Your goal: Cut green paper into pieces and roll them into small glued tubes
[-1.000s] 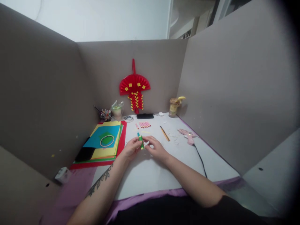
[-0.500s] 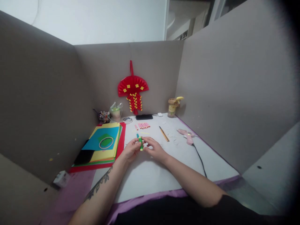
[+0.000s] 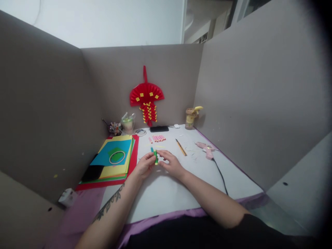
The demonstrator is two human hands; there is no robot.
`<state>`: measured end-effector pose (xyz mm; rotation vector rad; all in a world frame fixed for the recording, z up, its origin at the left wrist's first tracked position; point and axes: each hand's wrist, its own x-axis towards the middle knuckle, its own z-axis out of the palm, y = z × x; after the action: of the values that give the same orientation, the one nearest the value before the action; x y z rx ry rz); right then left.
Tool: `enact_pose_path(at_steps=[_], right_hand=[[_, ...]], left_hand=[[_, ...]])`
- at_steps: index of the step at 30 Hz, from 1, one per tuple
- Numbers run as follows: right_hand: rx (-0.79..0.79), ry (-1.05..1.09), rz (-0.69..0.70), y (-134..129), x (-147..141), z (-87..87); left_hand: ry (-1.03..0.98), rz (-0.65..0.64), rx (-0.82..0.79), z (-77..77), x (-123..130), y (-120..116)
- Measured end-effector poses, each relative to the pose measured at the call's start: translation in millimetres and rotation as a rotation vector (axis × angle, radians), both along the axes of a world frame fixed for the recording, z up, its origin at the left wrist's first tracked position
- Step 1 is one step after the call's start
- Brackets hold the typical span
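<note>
Upright between my hands is a small green paper roll (image 3: 156,158) with a pale yellow band at its lower end. My left hand (image 3: 144,166) pinches it from the left, thumb and fingers closed on it. From the other side, my right hand (image 3: 171,165) curls its fingers to the roll, fingertips at its upper part and thumb lower down. A small blue piece (image 3: 152,149) shows just beyond the left fingertips. Farther back on the white table (image 3: 166,197) lie several pink paper rolls (image 3: 158,138), most in a row.
Coloured paper sheets (image 3: 126,147) are stacked left, with a ring (image 3: 117,157) on top. On the right are a pencil (image 3: 181,147) and a corded pink glue gun (image 3: 209,152). A phone (image 3: 159,129) and a cup (image 3: 190,119) stand behind, below a red paper ornament (image 3: 147,93).
The green roll has turned slightly between my fingers. Both hands stay in nearly the same place, and the whole view has shifted a little.
</note>
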<state>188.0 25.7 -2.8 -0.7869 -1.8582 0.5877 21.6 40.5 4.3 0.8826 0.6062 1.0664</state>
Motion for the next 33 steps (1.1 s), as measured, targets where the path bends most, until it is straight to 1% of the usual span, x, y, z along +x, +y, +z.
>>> enact_pose_path(at_steps=[5,12,16,21,28,33], right_hand=[[-0.017,0.006,-0.002,0.1,0.7,-0.8],[-0.028,0.078,-0.014,1.8,0.6,-4.0],[-0.033,0.107,-0.042,2.2,-0.6,-3.5],[-0.026,0.148,-0.082,0.9,-2.7,-1.8],[-0.073,0.2,-0.153,1.3,-2.3,0.9],[-0.093,0.192,-0.16,2.4,-0.8,4.9]], left_hand=[[0.006,0.022,-0.01,-2.5,0.5,-0.1],[-0.019,-0.016,-0.004,-2.6,2.3,-1.9],[-0.021,-0.041,-0.005,-1.0,4.3,-4.7],[-0.008,-0.041,-0.017,-0.6,6.2,-6.5],[0.068,-0.129,0.06,1.9,5.6,-8.8],[0.149,-0.184,0.06,3.3,2.6,-8.9]])
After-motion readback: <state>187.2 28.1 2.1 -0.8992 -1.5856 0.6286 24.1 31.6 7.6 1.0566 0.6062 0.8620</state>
